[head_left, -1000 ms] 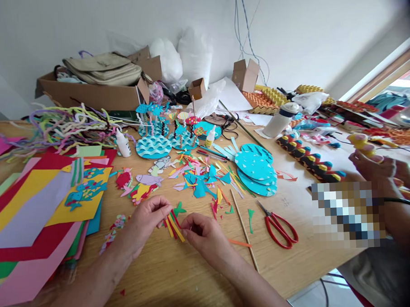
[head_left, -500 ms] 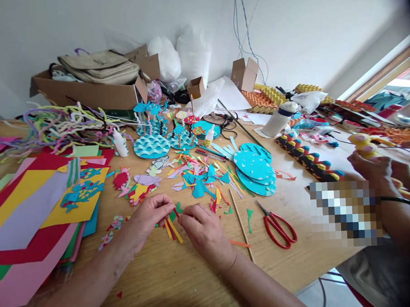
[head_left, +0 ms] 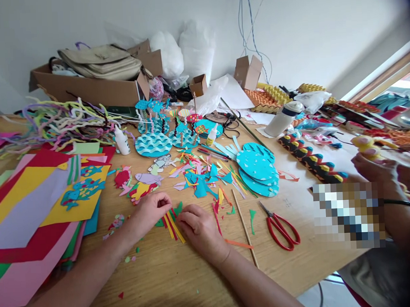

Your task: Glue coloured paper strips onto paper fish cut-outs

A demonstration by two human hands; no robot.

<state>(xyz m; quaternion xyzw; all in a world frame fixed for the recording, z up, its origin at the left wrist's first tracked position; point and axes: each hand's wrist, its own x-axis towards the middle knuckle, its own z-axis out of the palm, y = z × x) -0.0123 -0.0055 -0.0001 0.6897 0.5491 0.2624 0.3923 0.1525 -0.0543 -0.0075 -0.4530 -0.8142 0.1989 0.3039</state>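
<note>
My left hand (head_left: 155, 209) is closed in a pinch just above narrow red and yellow paper strips (head_left: 173, 227) on the wooden table. To their right, my right hand (head_left: 199, 228) has its fingers curled together beside the strips. What either hand pinches is too small to make out. A green paper piece (head_left: 178, 209) shows between the two hands. Behind them are paper fish (head_left: 148, 178) and a heap of blue and coloured scraps (head_left: 201, 181). A wooden stick (head_left: 244, 226) and red-handled scissors (head_left: 282, 231) are right of my right hand.
Coloured paper sheets (head_left: 50, 196) cover the left side. Blue discs (head_left: 258, 169), a glue bottle (head_left: 122, 141) and a white flask (head_left: 284, 118) stand or lie farther back. At the right, another person's hands (head_left: 378, 168) hold a yellow object (head_left: 366, 147).
The view has shifted slightly. The short red strip between my fingertips no longer shows there. My hands have moved slightly, and a red strip now shows right of my right hand.
</note>
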